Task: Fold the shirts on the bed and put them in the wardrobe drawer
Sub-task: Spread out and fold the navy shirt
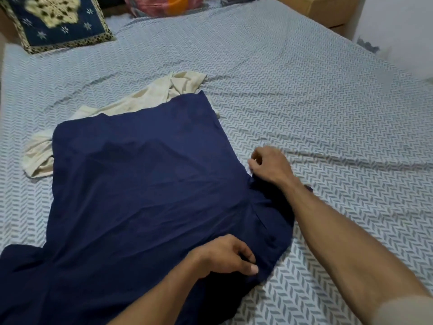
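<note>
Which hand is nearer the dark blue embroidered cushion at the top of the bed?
Left. The left hand pinches the navy shirt below the cushion; the right hand grips the shirt's far right edge.

Navy shirt: smooth matt cloth. Cream shirt: soft, crumpled cloth. Bedsheet: matt woven cotton w/ herringbone print.

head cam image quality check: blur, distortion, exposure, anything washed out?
Head view: wide-angle bowing at the bed sheet edges; soft, even indoor light, no glare; navy shirt dark, its folds barely readable; cream shirt clear; left hand and right hand slightly soft; the far right edge and bottom right corner are washed out pale; patterned cushion smeared.
</note>
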